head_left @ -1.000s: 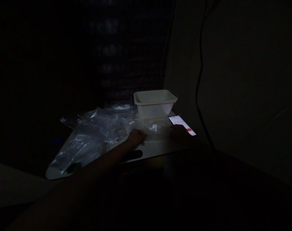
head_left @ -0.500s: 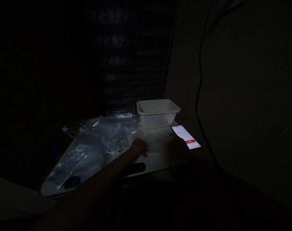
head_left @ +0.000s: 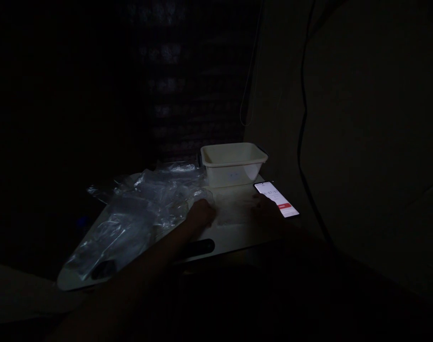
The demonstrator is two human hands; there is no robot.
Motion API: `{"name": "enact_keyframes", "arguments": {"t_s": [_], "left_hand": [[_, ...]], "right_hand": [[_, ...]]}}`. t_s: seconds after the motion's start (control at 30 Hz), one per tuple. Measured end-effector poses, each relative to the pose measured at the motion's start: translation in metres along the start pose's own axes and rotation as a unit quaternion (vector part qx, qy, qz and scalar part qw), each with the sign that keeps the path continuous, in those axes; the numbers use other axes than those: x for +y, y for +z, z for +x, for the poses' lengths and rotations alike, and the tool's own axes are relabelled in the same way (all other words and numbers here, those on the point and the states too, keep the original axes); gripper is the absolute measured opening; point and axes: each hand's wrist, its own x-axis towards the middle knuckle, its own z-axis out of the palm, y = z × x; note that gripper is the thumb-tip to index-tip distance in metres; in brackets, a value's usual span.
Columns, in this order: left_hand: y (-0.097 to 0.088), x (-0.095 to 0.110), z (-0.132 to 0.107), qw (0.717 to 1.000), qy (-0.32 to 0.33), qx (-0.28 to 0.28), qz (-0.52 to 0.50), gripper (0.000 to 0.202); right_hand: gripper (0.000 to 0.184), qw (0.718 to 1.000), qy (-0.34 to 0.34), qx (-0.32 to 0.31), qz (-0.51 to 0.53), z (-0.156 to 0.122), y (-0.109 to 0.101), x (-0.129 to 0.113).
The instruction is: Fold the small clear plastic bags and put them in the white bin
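While two hands (head_left: 202, 212) flank one plastic piece (head_left: 234, 213), one tub (head_left: 234, 175) behind, one phone (head_left: 284, 203)

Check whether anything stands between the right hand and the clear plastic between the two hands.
Nothing visible stands between the right hand and the clear plastic. The phone lies to the hand's other side, and the white tub stands beyond the plastic. Darkness and blur hide whether hand and plastic touch.

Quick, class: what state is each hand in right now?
Left hand: fingers curled beside the clear plastic; grip cannot be told.
Right hand: too dark to tell open or closed.
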Motion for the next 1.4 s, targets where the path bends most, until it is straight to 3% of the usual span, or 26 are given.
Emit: {"name": "enact_keyframes", "arguments": {"t_s": [0.07, 0.13, 0.23, 0.37, 0.47, 0.57, 0.73, 0.93, 1.17, 1.4], "left_hand": [[-0.004, 0.004, -0.004, 0.99, 0.033, 0.102, 0.093, 0.022], [-0.005, 0.008, -0.007, 0.975, 0.079, 0.154, 0.14, 0.026], [0.001, 0.012, -0.008, 0.962, 0.16, 0.161, 0.154, 0.029], [0.018, 0.017, -0.007, 0.945, 0.232, 0.146, 0.177, 0.037], [0.032, 0.023, -0.005, 0.931, 0.26, 0.129, 0.223, 0.042], [0.041, 0.027, -0.002, 0.924, 0.259, 0.125, 0.253, 0.046], [0.045, 0.029, 0.002, 0.924, 0.24, 0.103, 0.279, 0.049], [0.047, 0.026, 0.001, 0.917, 0.237, 0.092, 0.308, 0.051], [0.052, 0.024, 0.002, 0.916, 0.23, 0.073, 0.322, 0.054], [0.049, 0.021, 0.001, 0.92, 0.207, 0.057, 0.326, 0.062]], "right_hand": [[0.038, 1.0, 0.011, -0.011, -0.022, -0.001, -0.003, -0.001], [0.04, 0.998, 0.015, -0.028, -0.054, -0.003, -0.007, -0.003], [0.037, 0.991, -0.017, -0.003, -0.132, -0.004, -0.012, -0.004], [0.031, 0.977, -0.122, 0.078, -0.156, 0.0, -0.006, -0.002], [0.039, 0.971, -0.202, 0.052, -0.118, 0.008, 0.012, -0.001], [0.045, 0.955, -0.27, 0.017, -0.122, 0.018, 0.032, 0.003], [0.045, 0.931, -0.336, 0.033, -0.137, 0.026, 0.048, 0.008], [0.044, 0.926, -0.328, 0.059, -0.176, 0.021, 0.041, 0.0], [0.041, 0.922, -0.346, 0.002, -0.175, 0.015, 0.041, -0.004], [0.043, 0.935, -0.307, -0.017, -0.175, 0.009, 0.037, 0.0]]}}
